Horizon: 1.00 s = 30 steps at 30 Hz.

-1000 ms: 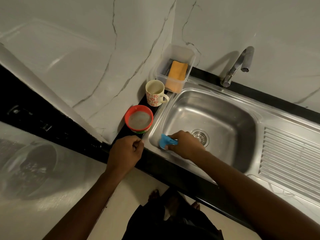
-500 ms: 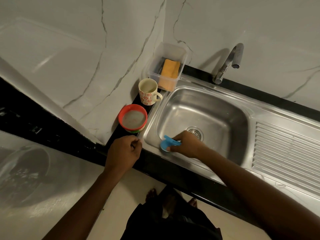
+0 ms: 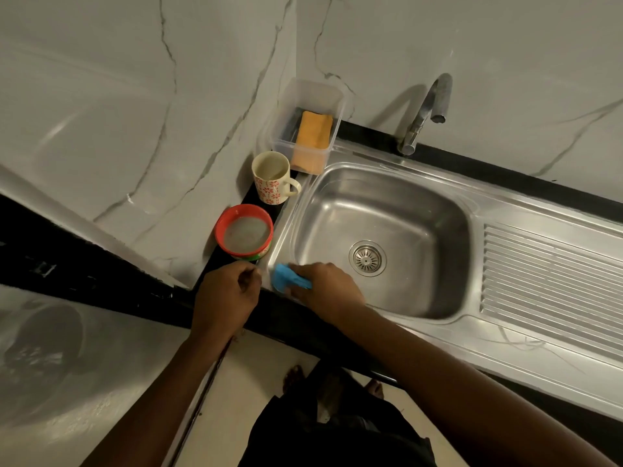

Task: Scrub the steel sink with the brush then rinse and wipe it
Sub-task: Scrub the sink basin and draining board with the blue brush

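Gripping a blue brush (image 3: 286, 281) in the right hand (image 3: 325, 289), fingers wrapped over it, down at the near left corner of the steel sink (image 3: 387, 210), just left of the drain (image 3: 367, 257). Left hand (image 3: 226, 298) curled on the worktop (image 3: 290, 316) edge; impossible to tell whether pinching anything. Beside the sink: red tub (image 3: 221, 227), flowered mug (image 3: 273, 188), clear box (image 3: 303, 92) with an orange sponge (image 3: 312, 136).

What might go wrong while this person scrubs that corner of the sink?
The right hand works the blue brush at the near left corner of the sink, close beside the open red tub; a hard stroke might knock it or splash into it. The mug stands next to the rim too, so spray may land in it.
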Tool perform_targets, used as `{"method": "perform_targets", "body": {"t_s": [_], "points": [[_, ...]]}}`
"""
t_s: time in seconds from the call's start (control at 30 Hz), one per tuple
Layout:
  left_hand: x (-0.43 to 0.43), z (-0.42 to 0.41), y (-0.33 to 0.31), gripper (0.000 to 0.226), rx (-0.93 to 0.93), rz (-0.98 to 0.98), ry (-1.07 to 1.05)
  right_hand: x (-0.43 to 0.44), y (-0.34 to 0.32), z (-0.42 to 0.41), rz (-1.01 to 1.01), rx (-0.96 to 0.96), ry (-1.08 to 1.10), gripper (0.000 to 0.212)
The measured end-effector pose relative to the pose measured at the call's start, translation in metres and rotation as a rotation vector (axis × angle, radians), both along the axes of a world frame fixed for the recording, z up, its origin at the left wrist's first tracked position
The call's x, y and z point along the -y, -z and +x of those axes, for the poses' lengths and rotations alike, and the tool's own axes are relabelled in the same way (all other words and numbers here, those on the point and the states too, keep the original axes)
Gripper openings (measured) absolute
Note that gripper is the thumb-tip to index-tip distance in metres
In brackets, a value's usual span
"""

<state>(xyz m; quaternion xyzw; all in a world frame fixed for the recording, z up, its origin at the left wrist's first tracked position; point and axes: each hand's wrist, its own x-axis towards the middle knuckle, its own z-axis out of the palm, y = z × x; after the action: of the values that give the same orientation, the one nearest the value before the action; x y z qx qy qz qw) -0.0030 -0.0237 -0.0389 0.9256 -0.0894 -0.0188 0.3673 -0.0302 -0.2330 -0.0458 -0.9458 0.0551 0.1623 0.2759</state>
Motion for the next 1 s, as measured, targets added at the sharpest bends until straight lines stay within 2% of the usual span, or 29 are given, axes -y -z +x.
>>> {"method": "perform_targets", "body": {"t_s": [0.1,0.23,0.43,0.57,0.83,1.0], "points": [[-0.001,0.0,0.001,0.012,-0.003,-0.007,0.005,0.046,-0.003,-0.037,-0.047,-0.032,-0.024,0.057],[0.004,0.0,0.003,0.013,-0.009,-0.015,0.002,0.094,-0.008,-0.066,-0.048,-0.109,0.101,0.06],[0.019,-0.004,0.007,0.015,-0.042,-0.032,0.053,0.043,0.001,-0.026,0.108,-0.097,0.222,0.051],[0.027,-0.006,0.003,0.016,-0.037,-0.007,0.088,0.016,0.015,-0.001,0.143,-0.104,0.212,0.051],[0.046,-0.009,0.0,0.012,-0.035,-0.032,0.092,0.136,0.004,-0.071,0.123,-0.198,0.237,0.047],[0.068,-0.019,-0.004,0.014,-0.02,-0.029,0.128,0.13,0.007,-0.056,0.127,-0.2,0.222,0.048]]}}
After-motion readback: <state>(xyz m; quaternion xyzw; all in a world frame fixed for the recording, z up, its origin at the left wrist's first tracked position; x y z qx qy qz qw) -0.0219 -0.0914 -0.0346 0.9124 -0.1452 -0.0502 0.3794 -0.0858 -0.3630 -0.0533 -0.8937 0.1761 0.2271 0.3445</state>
